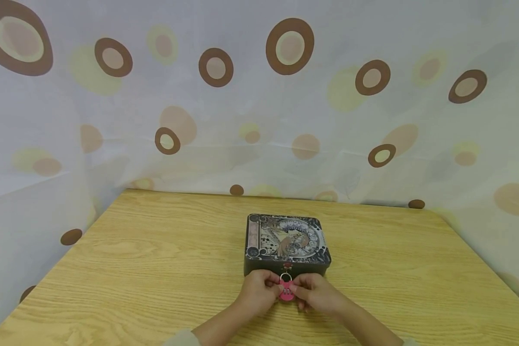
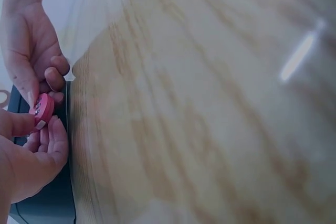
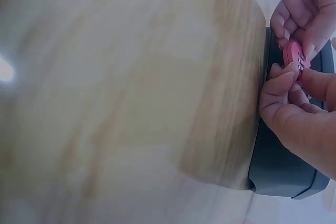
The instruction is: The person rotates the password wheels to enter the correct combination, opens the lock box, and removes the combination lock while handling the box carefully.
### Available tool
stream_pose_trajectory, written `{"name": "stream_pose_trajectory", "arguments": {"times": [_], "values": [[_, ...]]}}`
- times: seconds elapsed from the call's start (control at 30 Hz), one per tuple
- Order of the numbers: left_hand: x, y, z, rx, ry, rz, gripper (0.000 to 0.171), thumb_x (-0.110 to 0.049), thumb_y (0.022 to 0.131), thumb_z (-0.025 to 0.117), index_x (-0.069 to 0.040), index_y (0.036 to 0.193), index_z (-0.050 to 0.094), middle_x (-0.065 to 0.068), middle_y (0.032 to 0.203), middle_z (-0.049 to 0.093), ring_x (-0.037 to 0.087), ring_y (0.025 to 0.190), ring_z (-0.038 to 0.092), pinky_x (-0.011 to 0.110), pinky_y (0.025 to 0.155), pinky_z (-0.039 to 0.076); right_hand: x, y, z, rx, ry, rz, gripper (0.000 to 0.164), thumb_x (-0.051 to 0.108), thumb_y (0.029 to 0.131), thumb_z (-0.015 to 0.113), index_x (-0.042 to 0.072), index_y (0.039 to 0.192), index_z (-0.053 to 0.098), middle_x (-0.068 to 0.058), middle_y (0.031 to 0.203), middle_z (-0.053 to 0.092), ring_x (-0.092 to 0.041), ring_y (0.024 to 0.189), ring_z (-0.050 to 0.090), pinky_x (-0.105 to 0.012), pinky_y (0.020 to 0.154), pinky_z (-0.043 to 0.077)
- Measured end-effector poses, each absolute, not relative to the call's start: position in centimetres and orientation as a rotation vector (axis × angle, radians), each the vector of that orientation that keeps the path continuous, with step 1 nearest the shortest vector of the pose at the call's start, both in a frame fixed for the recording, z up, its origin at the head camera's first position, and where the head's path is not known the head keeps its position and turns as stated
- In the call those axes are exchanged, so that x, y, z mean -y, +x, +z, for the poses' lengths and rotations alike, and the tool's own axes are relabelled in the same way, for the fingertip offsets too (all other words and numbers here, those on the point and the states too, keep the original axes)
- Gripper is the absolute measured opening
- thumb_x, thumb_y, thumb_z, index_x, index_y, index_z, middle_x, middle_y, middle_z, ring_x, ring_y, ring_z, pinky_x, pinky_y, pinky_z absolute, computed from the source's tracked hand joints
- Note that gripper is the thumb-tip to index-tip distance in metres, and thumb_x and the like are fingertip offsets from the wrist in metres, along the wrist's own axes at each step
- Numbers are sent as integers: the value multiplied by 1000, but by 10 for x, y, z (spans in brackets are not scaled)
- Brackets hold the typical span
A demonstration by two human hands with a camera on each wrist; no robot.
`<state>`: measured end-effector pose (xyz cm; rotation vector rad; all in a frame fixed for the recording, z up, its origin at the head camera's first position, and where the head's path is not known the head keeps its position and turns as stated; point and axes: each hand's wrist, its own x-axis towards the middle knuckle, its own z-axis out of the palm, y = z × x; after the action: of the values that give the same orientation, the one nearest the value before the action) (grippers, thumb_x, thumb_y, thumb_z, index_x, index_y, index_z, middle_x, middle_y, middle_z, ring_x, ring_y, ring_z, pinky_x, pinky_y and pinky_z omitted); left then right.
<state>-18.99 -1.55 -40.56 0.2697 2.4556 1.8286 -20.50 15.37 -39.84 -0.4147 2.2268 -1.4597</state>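
Observation:
A pink combination padlock (image 1: 287, 297) with number dials on its face hangs at the front of a dark, picture-lidded box (image 1: 287, 240). Its metal shackle (image 1: 286, 274) stands upright just under the red clasp (image 1: 288, 265); whether it is locked cannot be told. From the left side my left hand (image 1: 259, 292) pinches the padlock's body between thumb and fingers. My right hand (image 1: 320, 294) pinches the other side, its thumb near the dials. In the left wrist view both hands hold the padlock (image 2: 46, 109) edge-on; the right wrist view shows the padlock (image 3: 294, 56) partly covered by fingers.
The box stands with its lid down on a wood-grain table (image 1: 155, 259). Behind and along the sides hangs a pale curtain (image 1: 242, 110) with brown and yellow circles. Light glares off the tabletop in both wrist views.

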Motion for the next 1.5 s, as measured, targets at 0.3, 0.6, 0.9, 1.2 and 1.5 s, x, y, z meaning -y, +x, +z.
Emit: {"name": "stream_pose_trajectory", "arguments": {"times": [0.3,0.6,0.9,1.2,1.5], "values": [[16,-189,-405,-2386,261,1873,9,3,79,64,10,82,62,11,67,62,13,56,57,23,50,49,-152,-203,-397,-2261,-374,-1468,22,8,93,49,-12,93,56,4,61,49,-7,56,47,-19,50,40],[18,-189,-406,-2321,263,1894,13,3,74,65,11,84,63,12,69,63,10,57,56,23,53,51,-152,-202,-396,-2269,-380,-1474,21,8,92,50,-13,92,56,3,61,49,-8,56,47,-19,49,41],[17,-189,-405,-2321,241,1882,12,3,74,67,11,83,64,10,67,63,8,56,54,23,52,50,-152,-202,-397,-2259,-357,-1470,21,9,94,49,-11,92,56,2,60,48,-8,57,46,-19,50,40],[17,-189,-406,-2330,268,1916,13,4,73,67,12,82,62,12,67,63,8,56,54,21,51,50,-151,-201,-397,-2256,-331,-1470,20,9,94,49,-10,92,55,2,61,48,-9,58,46,-20,51,40],[15,-190,-409,-2404,316,1886,13,3,74,67,12,83,63,13,67,63,7,56,52,16,49,46,-149,-200,-396,-2278,-326,-1485,18,7,93,50,-10,92,55,2,62,48,-9,58,46,-19,50,40]]}}
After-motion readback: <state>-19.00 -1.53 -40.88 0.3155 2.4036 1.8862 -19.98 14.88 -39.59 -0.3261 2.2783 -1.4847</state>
